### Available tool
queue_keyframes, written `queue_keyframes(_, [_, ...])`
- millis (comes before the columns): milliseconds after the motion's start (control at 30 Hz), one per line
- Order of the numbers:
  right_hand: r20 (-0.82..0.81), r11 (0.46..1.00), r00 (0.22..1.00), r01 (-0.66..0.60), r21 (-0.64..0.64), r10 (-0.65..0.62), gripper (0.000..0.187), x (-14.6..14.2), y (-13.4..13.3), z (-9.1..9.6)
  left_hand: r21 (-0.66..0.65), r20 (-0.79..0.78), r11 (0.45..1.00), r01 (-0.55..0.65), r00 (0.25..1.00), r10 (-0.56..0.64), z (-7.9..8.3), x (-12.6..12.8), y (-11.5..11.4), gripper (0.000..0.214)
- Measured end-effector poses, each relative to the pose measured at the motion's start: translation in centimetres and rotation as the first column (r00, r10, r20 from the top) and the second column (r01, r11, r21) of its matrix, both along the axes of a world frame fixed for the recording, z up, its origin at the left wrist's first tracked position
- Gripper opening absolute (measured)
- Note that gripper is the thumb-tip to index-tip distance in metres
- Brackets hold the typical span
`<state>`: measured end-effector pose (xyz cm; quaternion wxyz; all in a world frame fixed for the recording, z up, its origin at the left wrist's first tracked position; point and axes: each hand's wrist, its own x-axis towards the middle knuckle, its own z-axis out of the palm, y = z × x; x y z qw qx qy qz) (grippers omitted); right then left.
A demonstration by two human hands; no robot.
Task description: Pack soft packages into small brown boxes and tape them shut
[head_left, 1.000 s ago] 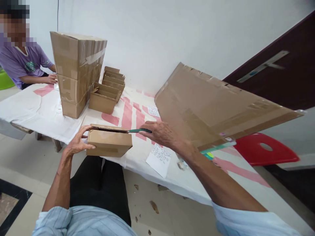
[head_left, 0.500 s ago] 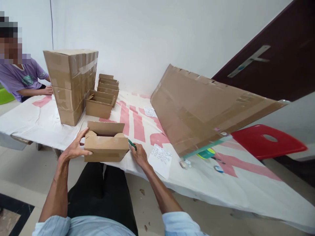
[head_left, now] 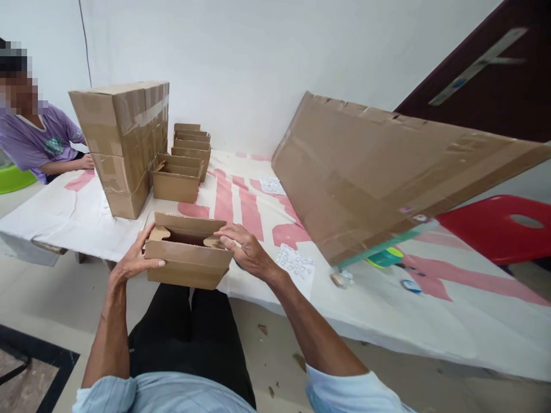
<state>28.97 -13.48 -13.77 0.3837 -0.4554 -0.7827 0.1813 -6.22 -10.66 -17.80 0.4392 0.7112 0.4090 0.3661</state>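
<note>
Cardboard box (head_left: pixel 186 259), small, flaps open, sits at the near edge of the counter (head_left: pixel 64 209). Left hand (head_left: pixel 136 259) clamps its left end; right hand (head_left: pixel 244 250) rests fingers on the right flap, not closed around anything. Probably light, thin-walled and crushable — hold by the ends, not the flaps.

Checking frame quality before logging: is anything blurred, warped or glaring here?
Head view: soft, even light, no glare; small open brown cardboard box and both hands sharp; large leaning cardboard sheet and dark door smeared and slanted near the right edge.
</note>
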Motion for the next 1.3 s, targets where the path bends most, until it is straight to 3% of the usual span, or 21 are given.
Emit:
queue_keyframes(167, [-0.028, 0.991, 0.994, -0.104, -0.087, 0.102, 0.031, -0.3, -2.7, 0.2, 0.021, 0.007, 0.999, -0.025, 1.0, 0.025, -0.2, 0.4, -0.4, 0.128])
queue_keyframes(333, [0.096, 0.989, 0.989, -0.107, -0.102, 0.117, 0.068, -0.4, -4.5, -0.9, -0.003, 0.077, 1.0, 0.022, 0.997, -0.021, -0.2, 0.3, -1.0, 0.124])
queue_keyframes(433, [0.114, 0.991, 0.991, -0.055, -0.124, 0.069, 0.076, -0.1, -4.6, -1.7, -0.03, 0.129, 0.995, 0.096, 0.987, -0.092, -0.4, -0.7, -1.3, 0.127])
queue_keyframes(633, [0.105, 0.988, 0.994, -0.024, -0.152, 0.041, 0.075, 0.5, -3.8, -2.4, -0.022, 0.272, 0.986, 0.167, 0.95, -0.155, -0.5, -2.3, -1.7, 0.092])
queue_keyframes(733, [0.121, 0.988, 0.992, -0.022, -0.154, 0.04, 0.076, 0.5, -3.4, -2.3, -0.02, 0.187, 0.994, 0.109, 0.977, -0.104, -0.1, -1.7, -1.6, 0.092])
queue_keyframes(867, [0.124, 0.984, 0.991, -0.02, -0.177, 0.043, 0.077, 0.7, -2.6, -2.2, 0.017, -0.009, 0.999, 0.042, 0.999, -0.042, 0.4, -0.5, -0.9, 0.108])
queue_keyframes(1000, [0.113, 0.981, 0.993, -0.008, -0.194, 0.03, 0.073, 0.6, -1.8, -2.1, 0.036, -0.076, 0.999, 0.023, 0.997, -0.02, 0.6, 0.1, -0.6, 0.116])
queue_keyframes(1300, [0.224, 0.987, 0.962, 0.156, 0.029, -0.159, 0.045, -2.0, -1.0, -1.7, 0.046, -0.071, 0.999, -0.001, 0.997, 0.005, 0.2, 0.4, -1.3, 0.126])
